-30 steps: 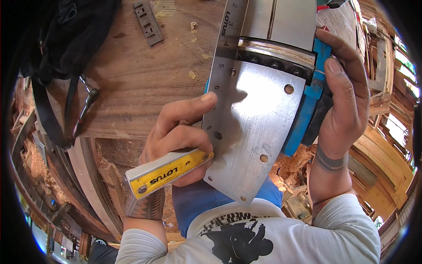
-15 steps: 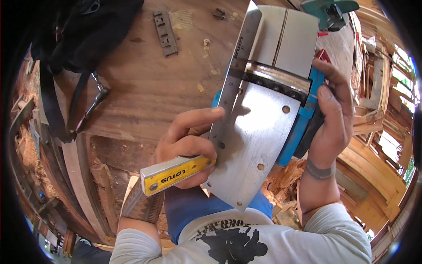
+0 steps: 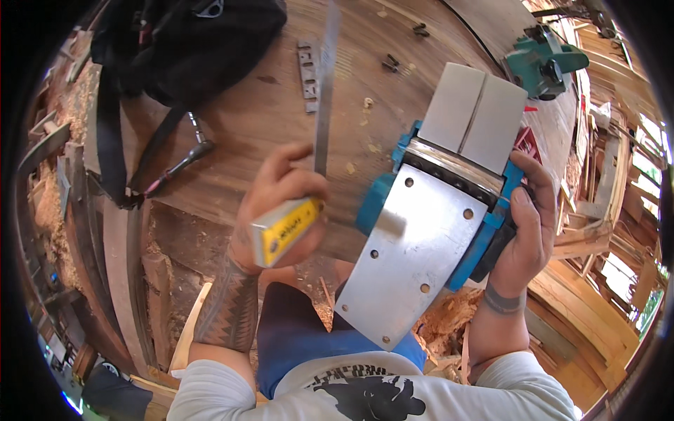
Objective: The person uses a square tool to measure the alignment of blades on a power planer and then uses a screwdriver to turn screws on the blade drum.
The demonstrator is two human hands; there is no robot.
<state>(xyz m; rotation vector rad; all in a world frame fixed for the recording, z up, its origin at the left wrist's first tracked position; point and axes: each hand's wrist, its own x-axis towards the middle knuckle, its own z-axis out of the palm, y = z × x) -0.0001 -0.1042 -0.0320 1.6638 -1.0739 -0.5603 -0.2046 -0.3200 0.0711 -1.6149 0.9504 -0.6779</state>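
Observation:
My left hand is closed around the yellow handle of a try square, its steel blade pointing away from me over the workbench. The square is apart from the planer, to its left. My right hand grips the right side of a blue electric hand planer, turned with its metal sole up. Between the two sole plates the cutter drum shows as a dark slot with a bright strip. Part of the planer's blue body sticks out on the left.
On the wooden bench lie a slotted metal strip, small black parts, a black bag and a ratchet wrench. A green power tool stands at the far right. Planks and shavings surround the bench.
My left hand has lifted the try square off the planer's sole and moved it left. The planer appears lower and further right in view, still in my right hand.

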